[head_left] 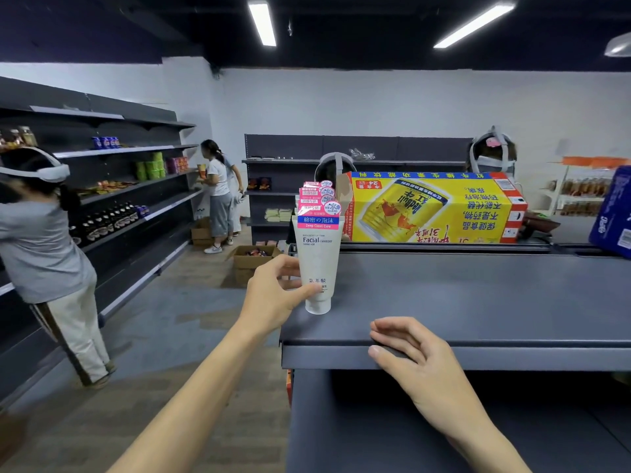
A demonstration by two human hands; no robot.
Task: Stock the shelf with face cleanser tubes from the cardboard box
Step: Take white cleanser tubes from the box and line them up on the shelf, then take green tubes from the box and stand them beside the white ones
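Left hand [273,291] wrapped round the lower part of a white face cleanser tube [318,254], thumb across the front near the cap, other fingers behind. Tube held upright, cap end down and touching, or just about touching, the top of the dark grey shelf [478,302] close to its left front corner; pink and blue label end pointing up. Right hand [409,360] loose and holding nothing, fingers gently bent and resting on the shelf's front lip, thumb down over the edge. Further back on the same shelf top, lying on its side: a big yellow drinks carton [433,208] with a can printed on it, the print upside down from here. Corner of a blue pack [614,213] poking in at the far right. Down on the wooden floor past the left end of the shelf, an open cardboard box [251,259] with colourful stuff inside, too small to make out. Another cardboard box [201,233] sitting by the feet of a person in a white top [218,199] over at the long wall shelving [136,186], which carries bottles, green cups and snack packs. Closest on the left, a person in a grey tee [44,247] with a white headset, leaning against that shelving. Two more headsets visible behind the carton.
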